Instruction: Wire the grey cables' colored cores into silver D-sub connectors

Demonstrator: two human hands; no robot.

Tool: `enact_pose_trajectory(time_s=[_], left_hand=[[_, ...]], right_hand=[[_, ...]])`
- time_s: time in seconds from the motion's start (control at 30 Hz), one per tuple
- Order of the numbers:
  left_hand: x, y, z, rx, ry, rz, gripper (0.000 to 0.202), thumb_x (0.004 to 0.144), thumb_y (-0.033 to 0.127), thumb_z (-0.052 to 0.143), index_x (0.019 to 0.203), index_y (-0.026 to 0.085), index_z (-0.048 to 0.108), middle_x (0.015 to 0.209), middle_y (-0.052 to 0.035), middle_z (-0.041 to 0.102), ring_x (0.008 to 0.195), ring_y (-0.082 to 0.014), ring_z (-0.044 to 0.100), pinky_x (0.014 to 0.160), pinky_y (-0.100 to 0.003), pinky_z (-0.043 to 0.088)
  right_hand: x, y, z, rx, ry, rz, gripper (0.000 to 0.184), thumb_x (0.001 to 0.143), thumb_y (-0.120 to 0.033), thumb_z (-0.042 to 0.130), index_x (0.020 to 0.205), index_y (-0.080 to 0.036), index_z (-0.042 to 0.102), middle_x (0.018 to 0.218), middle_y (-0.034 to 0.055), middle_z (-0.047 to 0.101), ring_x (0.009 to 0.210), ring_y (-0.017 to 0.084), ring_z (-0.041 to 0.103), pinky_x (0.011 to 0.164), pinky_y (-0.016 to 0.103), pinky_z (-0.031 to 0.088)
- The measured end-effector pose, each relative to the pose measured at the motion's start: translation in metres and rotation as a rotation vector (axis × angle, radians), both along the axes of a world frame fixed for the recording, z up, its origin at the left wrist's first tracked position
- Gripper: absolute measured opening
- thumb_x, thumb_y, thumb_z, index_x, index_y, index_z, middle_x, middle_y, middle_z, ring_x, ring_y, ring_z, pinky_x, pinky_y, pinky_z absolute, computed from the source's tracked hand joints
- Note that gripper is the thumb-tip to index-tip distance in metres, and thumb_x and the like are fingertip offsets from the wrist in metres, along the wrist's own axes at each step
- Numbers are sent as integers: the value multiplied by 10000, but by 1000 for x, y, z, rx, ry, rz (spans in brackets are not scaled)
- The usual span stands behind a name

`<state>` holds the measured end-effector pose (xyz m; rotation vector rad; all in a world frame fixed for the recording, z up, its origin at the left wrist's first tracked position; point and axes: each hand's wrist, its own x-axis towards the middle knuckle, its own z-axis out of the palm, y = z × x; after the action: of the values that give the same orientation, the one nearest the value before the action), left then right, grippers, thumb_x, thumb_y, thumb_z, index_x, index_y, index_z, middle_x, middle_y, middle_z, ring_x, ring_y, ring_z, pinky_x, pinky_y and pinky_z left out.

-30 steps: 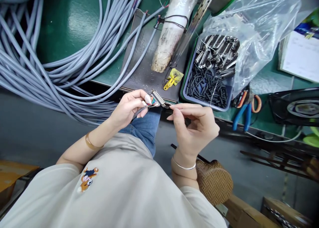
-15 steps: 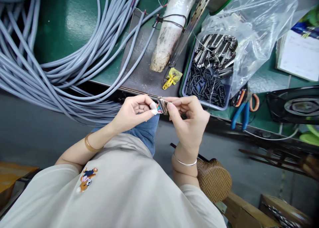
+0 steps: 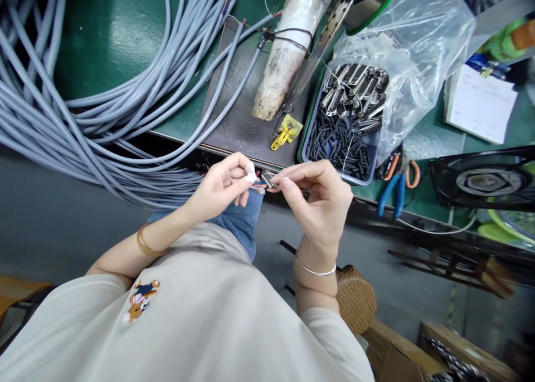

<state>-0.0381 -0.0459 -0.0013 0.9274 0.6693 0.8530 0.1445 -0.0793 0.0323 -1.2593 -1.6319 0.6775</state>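
Green bench (image 3: 112,42), connector (image 3: 266,179) between hands (image 3: 219,188) (image 3: 320,201)

"What sort of place would you call this?"

"A workshop, one for cable work: long, round grey cables (image 3: 196,43) lie in a great bundle across a green-topped table (image 3: 112,42)."

"What else shows it?"

"A blue plastic tray (image 3: 363,180) full of silver metal connectors (image 3: 355,87) and short, thin black pieces (image 3: 336,138), with blue-handled pliers (image 3: 400,192) at the table's edge. Brown cardboard boxes (image 3: 390,351) sit low down, near the grey floor (image 3: 273,234)."
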Motion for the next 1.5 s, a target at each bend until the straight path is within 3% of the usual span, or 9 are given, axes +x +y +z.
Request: enact_pose_trajectory(time_s=[0.2, 0.33, 0.43, 0.53, 0.6, 0.7, 0.8, 0.9, 1.5], left_hand=[[-1, 0, -2, 4, 15, 137, 254, 830, 307, 793, 822, 152, 591, 769, 1, 647, 509, -49, 548, 494, -181, 446], [2, -8, -1, 372, 232, 237, 105, 912, 221, 688, 844, 154, 647, 837, -40, 707, 690, -103, 644, 632, -204, 518], [3, -10, -2, 762, 375, 315, 108, 948, 131, 599, 861, 162, 656, 848, -47, 732, 790, -132, 686, 730, -230, 547], [4, -10, -3, 959, 402, 332, 141, 948, 75, 559, 867, 160, 637, 835, -45, 724, 787, -127, 679, 744, -233, 549], [4, -8, -2, 881, 403, 326, 120, 946, 93, 571, 864, 163, 624, 846, -45, 709, 781, -125, 666, 723, -230, 541], [2, -4, 1, 498, 312, 256, 77, 942, 194, 624, 872, 167, 604, 817, -21, 662, 646, -89, 615, 613, -208, 511], [-1, 6, 2, 108, 97, 95, 210, 873, 318, 740, 855, 161, 601, 707, 19, 619, 500, -58, 559, 485, -181, 456], [-4, 15, 2, -72, -56, 24, 315, 747, 367, 855, 802, 150, 633, 608, 35, 610, 464, -65, 562, 443, -172, 434], [15, 14, -8, 157, 119, 329, 140, 747, 215, 796, 763, 136, 682, 767, -9, 698, 550, -60, 627, 522, -162, 539]], right_hand=[[-2, -6, -13, 276, -192, -4, 134, 882, -124, 700, 904, -244, 644, 787, -35, 735, 678, 118, 694, 620, 244, 560], [-1, -9, -3, 52, -103, -219, 78, 942, -203, 656, 897, -232, 599, 936, -25, 768, 519, 59, 560, 484, 217, 457], [-1, -6, 6, -156, -128, -144, 118, 948, -268, 668, 877, -223, 585, 867, -33, 757, 485, 48, 538, 445, 202, 413], [-1, 0, 11, -160, -173, -62, 137, 930, -243, 688, 838, -215, 590, 820, -29, 741, 534, 54, 577, 485, 191, 447], [-2, 3, 12, -99, -196, -21, 141, 921, -193, 684, 822, -215, 588, 878, -14, 760, 621, 73, 645, 544, 191, 507], [-2, 5, 9, 92, -307, 2, 152, 907, -122, 675, 831, -221, 589, 965, 10, 788, 793, 118, 743, 667, 219, 590], [-2, 4, -1, 356, -480, -29, 187, 877, -58, 688, 869, -222, 598, 1033, 39, 809, 858, 141, 779, 734, 233, 615], [-3, 1, -14, 500, -536, -63, 207, 858, -45, 708, 891, -220, 602, 1052, 63, 817, 839, 148, 793, 707, 217, 621], [-12, 9, -46, 429, -341, -266, 162, 905, -97, 681, 984, -234, 644, 1031, 40, 808, 918, 178, 793, 772, 304, 660]])
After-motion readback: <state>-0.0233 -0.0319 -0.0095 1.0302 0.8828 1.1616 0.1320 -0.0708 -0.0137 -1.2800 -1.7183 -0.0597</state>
